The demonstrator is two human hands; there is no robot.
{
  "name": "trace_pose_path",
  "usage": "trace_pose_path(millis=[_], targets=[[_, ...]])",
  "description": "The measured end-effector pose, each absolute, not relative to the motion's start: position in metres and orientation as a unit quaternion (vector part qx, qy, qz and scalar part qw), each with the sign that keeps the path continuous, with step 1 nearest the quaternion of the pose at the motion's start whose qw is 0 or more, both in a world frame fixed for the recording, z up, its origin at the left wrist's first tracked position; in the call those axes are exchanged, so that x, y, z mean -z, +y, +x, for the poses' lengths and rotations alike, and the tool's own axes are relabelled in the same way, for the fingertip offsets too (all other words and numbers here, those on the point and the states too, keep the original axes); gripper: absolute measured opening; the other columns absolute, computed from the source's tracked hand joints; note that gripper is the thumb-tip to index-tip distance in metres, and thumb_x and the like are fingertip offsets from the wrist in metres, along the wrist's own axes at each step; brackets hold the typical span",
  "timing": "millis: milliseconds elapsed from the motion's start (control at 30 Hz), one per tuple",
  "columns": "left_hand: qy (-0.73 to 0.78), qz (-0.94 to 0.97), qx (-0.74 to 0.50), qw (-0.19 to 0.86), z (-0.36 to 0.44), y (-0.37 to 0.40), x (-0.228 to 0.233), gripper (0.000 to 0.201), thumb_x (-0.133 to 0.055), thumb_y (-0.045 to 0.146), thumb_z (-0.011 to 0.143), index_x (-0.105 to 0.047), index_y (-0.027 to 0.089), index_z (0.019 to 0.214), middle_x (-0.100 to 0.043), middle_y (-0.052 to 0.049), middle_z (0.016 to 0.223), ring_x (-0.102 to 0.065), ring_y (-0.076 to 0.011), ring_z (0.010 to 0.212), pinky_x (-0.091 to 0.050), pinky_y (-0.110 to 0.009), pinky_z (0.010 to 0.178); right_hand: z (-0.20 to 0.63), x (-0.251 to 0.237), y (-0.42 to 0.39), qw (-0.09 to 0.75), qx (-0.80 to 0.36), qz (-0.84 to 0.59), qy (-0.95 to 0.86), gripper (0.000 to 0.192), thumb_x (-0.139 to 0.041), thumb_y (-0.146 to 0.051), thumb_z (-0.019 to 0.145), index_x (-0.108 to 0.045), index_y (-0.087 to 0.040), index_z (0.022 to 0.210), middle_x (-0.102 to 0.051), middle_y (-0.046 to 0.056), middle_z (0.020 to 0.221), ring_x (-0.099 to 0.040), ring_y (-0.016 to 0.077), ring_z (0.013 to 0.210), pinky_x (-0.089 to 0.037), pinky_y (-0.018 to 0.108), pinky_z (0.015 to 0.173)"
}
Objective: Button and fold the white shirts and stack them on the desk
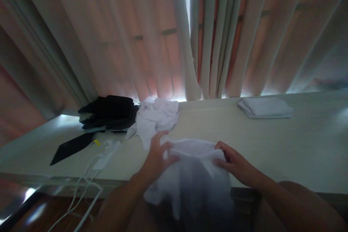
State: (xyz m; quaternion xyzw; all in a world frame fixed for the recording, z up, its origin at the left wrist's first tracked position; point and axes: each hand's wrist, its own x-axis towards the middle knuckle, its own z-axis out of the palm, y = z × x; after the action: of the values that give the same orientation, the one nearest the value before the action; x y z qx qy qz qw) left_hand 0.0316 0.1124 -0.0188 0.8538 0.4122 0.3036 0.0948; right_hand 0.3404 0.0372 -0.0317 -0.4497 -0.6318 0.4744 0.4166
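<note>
A white cloth garment (197, 174) hangs from both my hands over the table's front edge, its top edge stretched between them. At its upper left corner, my left hand (161, 154) grips the cloth between the thumb and fingers. My right hand (230, 159) pinches the upper right corner, thumb in front and fingers behind. The lower part of the garment droops in loose folds and blurs into shadow. Just beyond my left hand lies a crumpled heap of white cloth (159, 116).
A folded white cloth (265, 107) lies at the back right of the pale table (293, 145). On the left are a stack of dark folded clothes (114, 112), a flat black item (72, 148) and a white power strip (107, 154) with cables. Curtains (146, 43) hang behind.
</note>
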Motion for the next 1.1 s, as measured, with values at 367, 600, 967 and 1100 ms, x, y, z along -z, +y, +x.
trace_pose_path(millis=[367,600,967,1100], targets=[[0.457,0.724,-0.448,0.255,0.049,0.079,-0.010,0.061,-0.073,0.039,0.076,-0.053,0.023,0.131,-0.065,-0.004,0.097,-0.060,-0.0220,0.093,-0.049,-0.034,0.083,0.347,-0.048,0.028,0.443,-0.378,-0.519,-0.625,0.068,-0.071,-0.035,0.083,-0.042,-0.032,0.144,-0.067,0.002,0.102,-0.064,0.0215,0.088,-0.050,0.033,0.074],[0.422,0.793,-0.266,0.351,0.039,0.101,-0.072,0.029,-0.070,0.038,0.078,-0.073,0.022,0.101,-0.072,-0.003,0.099,-0.063,-0.0225,0.091,-0.048,-0.035,0.084,0.351,-0.067,0.025,0.359,-0.171,-0.585,-0.707,0.025,-0.063,-0.044,0.089,-0.056,-0.021,0.081,-0.057,-0.001,0.076,-0.052,0.0162,0.072,-0.040,0.029,0.065],[0.485,0.779,-0.129,0.377,-0.006,0.052,0.014,0.030,-0.059,0.048,0.082,-0.075,0.023,0.089,-0.074,-0.004,0.094,-0.065,-0.0244,0.092,-0.051,-0.035,0.084,0.384,-0.051,-0.020,0.397,0.049,-0.504,-0.765,0.017,-0.054,-0.034,0.092,-0.049,-0.024,0.080,-0.058,-0.001,0.071,-0.053,0.0125,0.056,-0.043,0.025,0.054],[0.549,0.724,-0.271,0.318,-0.008,0.045,-0.007,0.036,-0.045,0.047,0.092,-0.072,0.024,0.097,-0.075,-0.003,0.098,-0.067,-0.0234,0.093,-0.053,-0.032,0.081,0.388,-0.063,-0.035,0.331,0.115,-0.552,-0.756,0.040,-0.055,-0.053,0.091,-0.050,-0.025,0.063,-0.055,-0.002,0.053,-0.050,0.0128,0.041,-0.036,0.028,0.040]])
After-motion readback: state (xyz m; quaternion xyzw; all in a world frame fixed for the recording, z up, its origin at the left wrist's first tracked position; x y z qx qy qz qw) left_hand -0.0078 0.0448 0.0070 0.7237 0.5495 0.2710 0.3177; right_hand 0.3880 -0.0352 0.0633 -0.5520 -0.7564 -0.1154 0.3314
